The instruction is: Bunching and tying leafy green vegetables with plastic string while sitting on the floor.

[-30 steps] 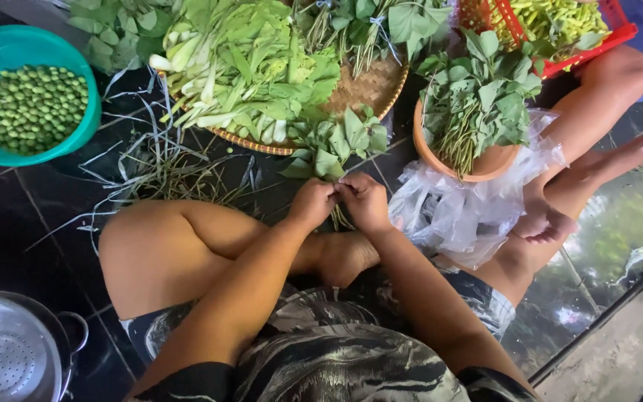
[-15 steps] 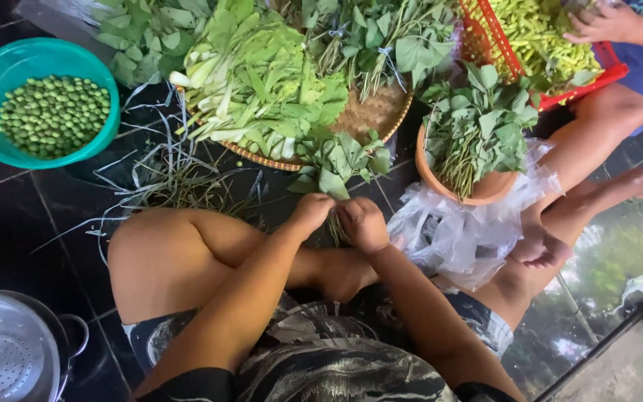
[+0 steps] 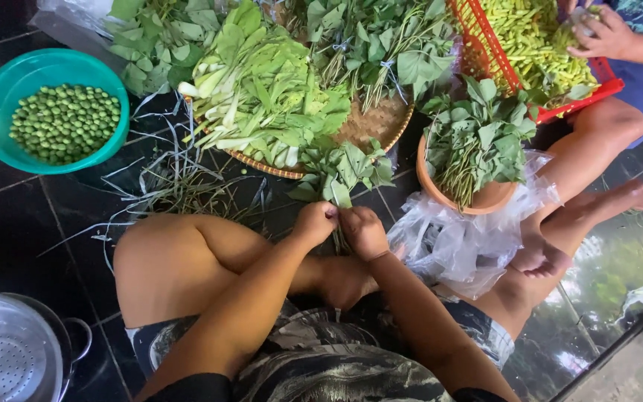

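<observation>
1. Hands meet at the middle of the view, over the person's crossed legs: the left hand (image 3: 314,221) and the right hand (image 3: 363,231) are both closed, knuckles almost touching, pinching the stems of a small leafy bundle (image 3: 341,173).
2. That bundle runs straight away from the body. Its stems lie in the two fists, with a short length showing just below them, and its broad green leaves fan out beyond the knuckles, toward the woven tray (image 3: 381,119). Its long axis follows the person's line of sight. Both hands are equally near, each gripping the same stem end.
3. On the woven tray lie long pale-stemmed greens (image 3: 262,89) and more tied leaf bunches.
4. A clay-coloured bowl (image 3: 493,197) of leafy sprigs stands to the right, just beside a crumpled clear plastic bag (image 3: 455,246).
5. To the left, well apart, sits a teal bowl (image 3: 9,85) of small round green fruits; a metal colander (image 3: 9,357) sits at the lower left.
6. Everything rests on the dark tiled floor (image 3: 24,223), strewn with thin strips and stems.
7. Another person sits at the right, with one hand (image 3: 597,33) in a red basket (image 3: 485,41) of yellow-green pods.
</observation>
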